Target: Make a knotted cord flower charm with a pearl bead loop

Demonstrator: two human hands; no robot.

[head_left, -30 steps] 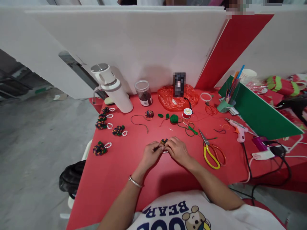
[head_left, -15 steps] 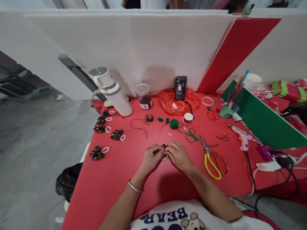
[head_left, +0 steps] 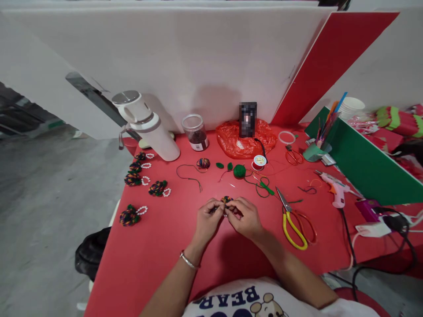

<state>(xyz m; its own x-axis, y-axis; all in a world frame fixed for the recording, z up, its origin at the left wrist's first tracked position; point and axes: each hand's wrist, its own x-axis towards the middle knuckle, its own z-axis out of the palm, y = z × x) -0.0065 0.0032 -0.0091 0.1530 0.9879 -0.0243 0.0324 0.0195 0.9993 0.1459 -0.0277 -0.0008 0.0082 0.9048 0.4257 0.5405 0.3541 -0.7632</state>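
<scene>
Both hands meet above the middle of the red table, fingertips pinched on a small multicoloured yarn ornament (head_left: 226,199). My left hand (head_left: 209,219) closes on it from the left, my right hand (head_left: 245,216) from the right. The fingers cover most of it; a few white beads peek out below them. Similar dark, multicoloured yarn ornaments with white bead loops lie at the left, one of them the nearest ornament (head_left: 129,215). Ahead of the hands are a green yarn ball (head_left: 239,171), small green leaves (head_left: 230,166) and a multicoloured yarn ball (head_left: 203,163).
Yellow-handled scissors (head_left: 294,229) lie right of my right hand, beside a pink glue gun (head_left: 337,189) with a cable. A white flask (head_left: 155,132), a clear jar (head_left: 195,133) and a red plastic bag (head_left: 228,140) stand along the white partition. A green board (head_left: 370,163) borders the right.
The view has shifted slightly downward. Both hands stay together on the ornament, with the right fingers a little differently bent and fewer beads showing below them.
</scene>
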